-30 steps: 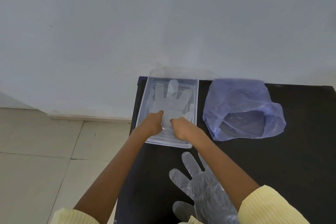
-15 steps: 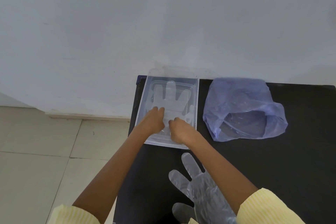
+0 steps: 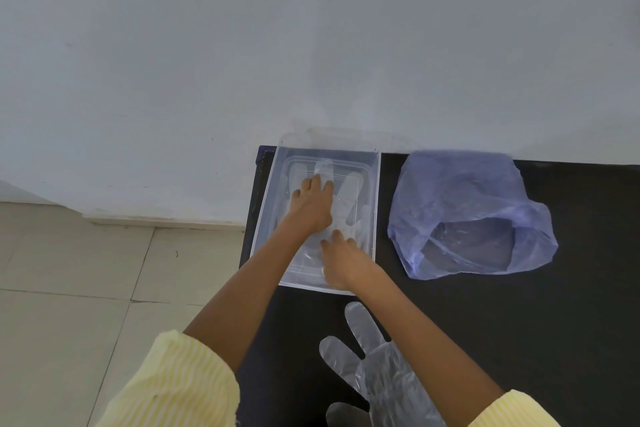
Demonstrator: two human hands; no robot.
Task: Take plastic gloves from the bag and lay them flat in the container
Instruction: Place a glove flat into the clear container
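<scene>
A clear plastic container (image 3: pixel 268 198) stands at the table's far left corner, against the wall. A clear plastic glove (image 3: pixel 348 189) lies flat inside it, fingers pointing to the wall. My left hand (image 3: pixel 311 206) presses flat on the glove's palm and fingers, with its own fingers spread. My right hand (image 3: pixel 341 262) rests palm down on the glove's cuff end at the container's near edge. A crumpled blue plastic bag (image 3: pixel 464 208) lies to the right of the container, its mouth open toward me. Another clear glove (image 3: pixel 375 366) lies on the table near me, partly under my right forearm.
The table (image 3: pixel 554 322) is black and ends at the left just beside the container; beyond that edge is a tiled floor (image 3: pixel 69 288). A pale wall (image 3: pixel 311 45) rises right behind the container and the bag.
My left hand has slid forward over the glove, from its cuff to its fingers. My right hand has stayed at the cuff end.
</scene>
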